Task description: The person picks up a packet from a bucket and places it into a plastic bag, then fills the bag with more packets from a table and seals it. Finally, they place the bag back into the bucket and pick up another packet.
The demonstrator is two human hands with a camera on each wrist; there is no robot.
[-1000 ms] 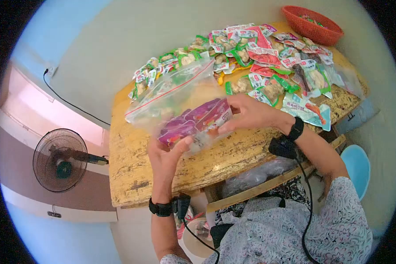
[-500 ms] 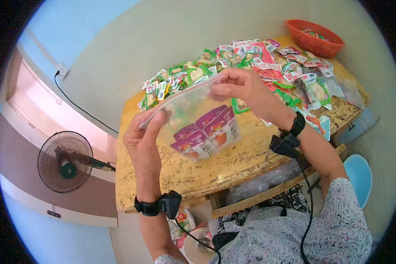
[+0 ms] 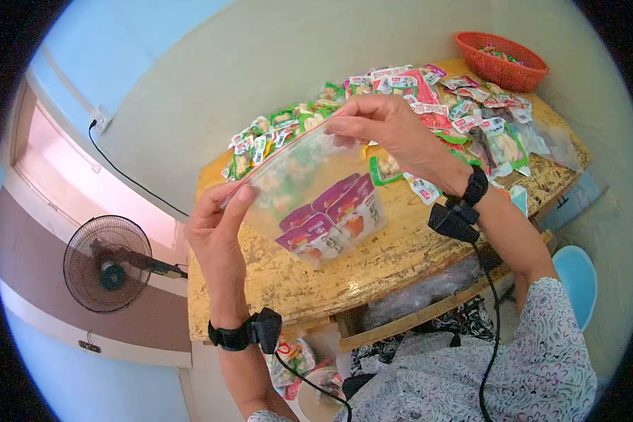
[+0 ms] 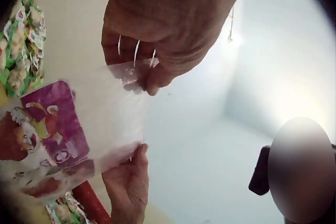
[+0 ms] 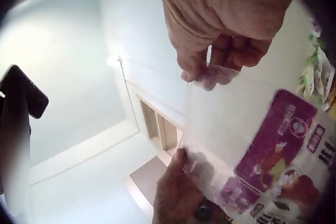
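Note:
A clear zip bag (image 3: pixel 274 200) with a red line along its top hangs between both hands over the table. Several purple-and-white snack packets (image 3: pixel 334 219) sit in its lower part. The left hand (image 3: pixel 218 225) pinches one top corner between thumb and fingers. At the opposite corner, the right hand (image 3: pixel 394 133) pinches the top edge the same way. In the left wrist view, the bag's plastic (image 4: pixel 115 113) is stretched between the two hands, a purple packet (image 4: pixel 60 121) below. The right wrist view shows thumb and fingers on the plastic, near a purple packet (image 5: pixel 278 140).
A pile of green, red and white food packets (image 3: pixel 429 98) covers the back of the worn yellow table (image 3: pixel 260 281). An orange-red basket (image 3: pixel 499 63) stands at the far right corner. A fan (image 3: pixel 109 264) is at left, a blue basin (image 3: pixel 575 288) at right.
Both hands have gone from holding the bag's lower part around the packets to its top corners, lifting it upright. Over the last half second the left hand has shifted slightly left and down.

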